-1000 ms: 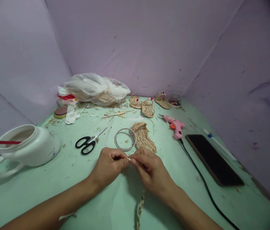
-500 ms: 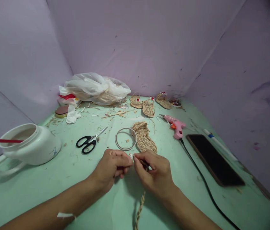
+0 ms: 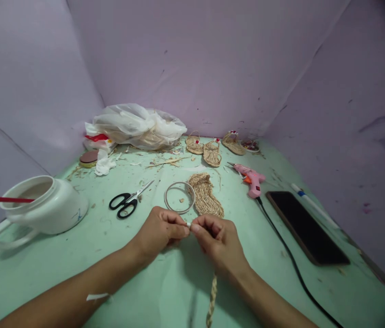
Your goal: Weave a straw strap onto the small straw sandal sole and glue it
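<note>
Over the table's near middle, my left hand (image 3: 161,231) is closed in a pinch at a small white bead (image 3: 188,224). Fingertip to fingertip with it, my right hand (image 3: 221,241) pinches the tip of a braided straw cord. The cord (image 3: 212,303) hangs down below that palm toward the bottom edge; its stretch inside the hand is hidden. Whether the tip passes through the bead cannot be made out. Just beyond the fingers lie a woven straw sole (image 3: 206,197) and a thin double ring (image 3: 165,197) overlapping its left edge.
Black-handled scissors (image 3: 127,202) and a white mug-like pot (image 3: 59,207) with a red stick stand left. A pink glue gun (image 3: 254,180) with its black cable (image 3: 291,259) and a phone (image 3: 306,228) lie right. Behind are beaded straw slippers (image 3: 212,154) and a plastic bag (image 3: 138,127).
My right hand has turned and its fingers now hide the cord they gripped. The hanging braid has swung to the right. The left hand has risen slightly, still pinching at the bead.
</note>
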Demonstrator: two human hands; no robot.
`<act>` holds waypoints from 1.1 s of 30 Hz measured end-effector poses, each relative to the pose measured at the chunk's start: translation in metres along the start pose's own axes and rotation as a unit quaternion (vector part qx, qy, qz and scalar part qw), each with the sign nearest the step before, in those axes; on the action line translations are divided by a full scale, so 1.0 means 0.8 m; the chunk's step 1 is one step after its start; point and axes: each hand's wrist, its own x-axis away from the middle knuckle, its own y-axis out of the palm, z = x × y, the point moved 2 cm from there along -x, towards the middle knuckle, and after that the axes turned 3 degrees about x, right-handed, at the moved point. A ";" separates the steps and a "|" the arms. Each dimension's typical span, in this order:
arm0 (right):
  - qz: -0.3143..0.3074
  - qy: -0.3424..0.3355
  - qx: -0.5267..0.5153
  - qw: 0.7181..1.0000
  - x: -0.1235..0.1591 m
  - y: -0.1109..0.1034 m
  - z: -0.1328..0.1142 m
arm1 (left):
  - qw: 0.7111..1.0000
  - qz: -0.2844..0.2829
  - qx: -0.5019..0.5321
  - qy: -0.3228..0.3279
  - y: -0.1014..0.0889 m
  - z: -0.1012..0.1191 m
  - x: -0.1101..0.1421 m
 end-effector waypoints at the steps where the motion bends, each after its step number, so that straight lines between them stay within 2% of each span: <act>1: -0.009 0.003 0.004 1.000 -0.001 0.000 0.000 | 1.000 -0.003 -0.026 0.013 0.000 0.002 0.000; 8: -0.069 -0.028 0.073 0.995 -0.007 -0.001 0.007 | 0.986 -0.051 -0.135 0.083 -0.006 0.010 -0.001; 12: -0.133 -0.045 0.013 0.990 -0.011 0.001 0.014 | 0.981 -0.066 -0.149 0.106 -0.012 0.016 -0.001; 18: -0.204 -0.030 -0.093 0.974 -0.010 0.002 0.012 | 0.984 -0.097 -0.138 0.062 -0.018 0.020 0.000; 21: -0.252 0.026 -0.191 0.948 -0.006 0.005 0.012 | 0.981 -0.087 -0.158 0.075 -0.020 0.021 0.001; 24: -0.309 0.115 -0.304 0.894 -0.003 0.010 0.014 | 0.976 -0.067 -0.164 0.127 -0.019 0.023 0.004; 26: -0.331 0.157 -0.336 0.867 -0.002 0.013 0.014 | 0.971 -0.079 -0.151 0.169 -0.017 0.025 0.006; 27: -0.333 0.165 -0.332 0.867 -0.002 0.014 0.014 | 0.971 -0.085 -0.141 0.175 -0.016 0.025 0.007; 29: -0.302 0.142 -0.283 0.899 -0.004 0.012 0.010 | 0.976 -0.077 -0.128 0.157 -0.016 0.024 0.006; 31: -0.218 0.080 -0.193 0.953 -0.006 0.007 0.005 | 0.982 -0.049 -0.131 0.126 -0.018 0.023 0.005; 33: -0.136 0.022 -0.102 0.985 -0.007 0.001 0.000 | 0.982 -0.026 -0.151 0.114 -0.018 0.023 0.005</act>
